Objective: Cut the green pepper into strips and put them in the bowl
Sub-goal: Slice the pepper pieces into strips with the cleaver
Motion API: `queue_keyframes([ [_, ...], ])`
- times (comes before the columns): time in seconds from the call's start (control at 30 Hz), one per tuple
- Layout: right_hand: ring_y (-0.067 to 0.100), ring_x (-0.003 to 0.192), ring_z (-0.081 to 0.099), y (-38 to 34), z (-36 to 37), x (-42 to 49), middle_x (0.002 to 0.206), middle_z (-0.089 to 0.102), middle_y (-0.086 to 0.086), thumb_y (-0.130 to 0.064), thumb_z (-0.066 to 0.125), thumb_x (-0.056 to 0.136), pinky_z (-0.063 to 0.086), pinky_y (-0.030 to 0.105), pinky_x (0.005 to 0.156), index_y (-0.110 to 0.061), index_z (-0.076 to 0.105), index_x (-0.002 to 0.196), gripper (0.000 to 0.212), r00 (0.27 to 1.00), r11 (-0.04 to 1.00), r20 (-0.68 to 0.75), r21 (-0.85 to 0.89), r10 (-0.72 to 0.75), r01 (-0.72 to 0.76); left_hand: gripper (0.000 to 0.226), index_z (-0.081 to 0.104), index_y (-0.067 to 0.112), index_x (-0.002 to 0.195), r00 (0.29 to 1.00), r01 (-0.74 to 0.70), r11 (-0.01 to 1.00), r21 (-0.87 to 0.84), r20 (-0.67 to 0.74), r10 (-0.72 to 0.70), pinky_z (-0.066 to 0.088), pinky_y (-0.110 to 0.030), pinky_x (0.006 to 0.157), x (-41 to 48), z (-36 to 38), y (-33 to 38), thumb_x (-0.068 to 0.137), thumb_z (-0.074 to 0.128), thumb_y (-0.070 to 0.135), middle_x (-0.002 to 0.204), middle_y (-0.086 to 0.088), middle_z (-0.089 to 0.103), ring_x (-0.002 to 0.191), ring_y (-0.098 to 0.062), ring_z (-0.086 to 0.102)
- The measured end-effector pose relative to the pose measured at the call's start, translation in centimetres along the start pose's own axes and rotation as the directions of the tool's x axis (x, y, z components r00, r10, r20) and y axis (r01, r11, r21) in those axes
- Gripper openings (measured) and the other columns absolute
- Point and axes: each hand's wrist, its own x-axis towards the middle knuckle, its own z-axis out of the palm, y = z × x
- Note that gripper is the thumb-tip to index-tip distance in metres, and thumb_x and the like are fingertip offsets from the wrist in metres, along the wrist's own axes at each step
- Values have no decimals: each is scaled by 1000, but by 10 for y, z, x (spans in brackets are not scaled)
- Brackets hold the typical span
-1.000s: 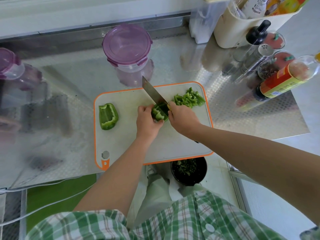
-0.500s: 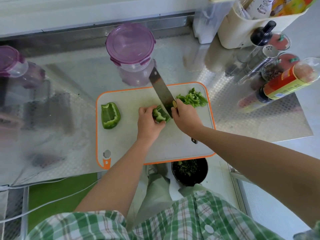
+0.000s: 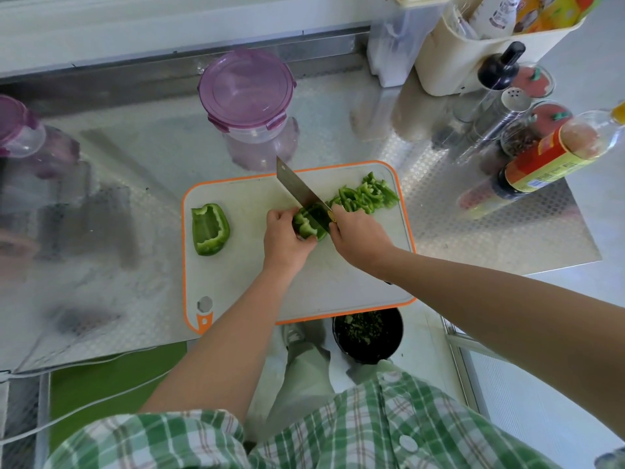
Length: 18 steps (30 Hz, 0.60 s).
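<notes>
On the board point(image 3: 230, 275), centre, your left hand point(image 3: 284, 238) holds the light, slippery pepper point(image 3: 306, 225) by its uncut end; your right hand point(image 3: 358, 238) grips the knife point(image 3: 297, 186).

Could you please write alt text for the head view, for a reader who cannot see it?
On a white, orange-rimmed cutting board, the right hand grips a cleaver slicing a green pepper piece that the left hand holds steady. Cut strips lie to the right, another pepper piece to the left.

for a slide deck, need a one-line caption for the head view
Left hand steadies a green pepper piece while the right hand slices it with a cleaver, cut strips piled alongside.
</notes>
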Motion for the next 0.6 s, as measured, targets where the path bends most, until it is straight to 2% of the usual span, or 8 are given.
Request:
queue_keyframes([
  [0.17, 29, 63, 46, -5, 5, 2, 70, 45, 6, -18, 37, 99, 34, 34, 53, -13, 35, 90, 11, 1000, 1000, -7, -11, 27, -27, 56, 59, 5, 125, 999, -39, 999, 0, -8, 39, 34, -8, 77, -2, -1, 0, 72, 77, 8, 114, -9, 47, 83, -15, 54],
  [0.3, 31, 63, 48, -10, 11, 5, 72, 48, 9, -18, 37, 100, 36, 35, 53, -11, 39, 94, 9, 997, 998, -39, -23, 61, -62, 55, 60, 9, 122, 996, -80, 997, -1, -29, 80, 36, -7, 77, -7, -1, -2, 70, 77, 5, 109, 0, 43, 87, -16, 57],
  [0.43, 29, 59, 45, -3, 11, 7, 63, 42, 4, -21, 37, 100, 28, 32, 49, -11, 35, 86, 18, 986, 980, -90, 154, 141, -126, 60, 56, 11, 128, 998, -47, 999, -15, -33, 47, 36, -9, 84, -10, -2, -1, 72, 78, 9, 113, 0, 42, 91, -11, 52],
  [0.6, 23, 53, 40, -1, -2, 1, 60, 42, 3, -19, 40, 99, 25, 30, 46, -13, 35, 83, 17, 998, 988, -52, 156, 25, -17, 62, 54, 8, 131, 999, 1, 1000, -27, -51, -3, 32, -8, 86, -9, 1, 1, 74, 78, 12, 120, -10, 45, 101, -21, 57],
])
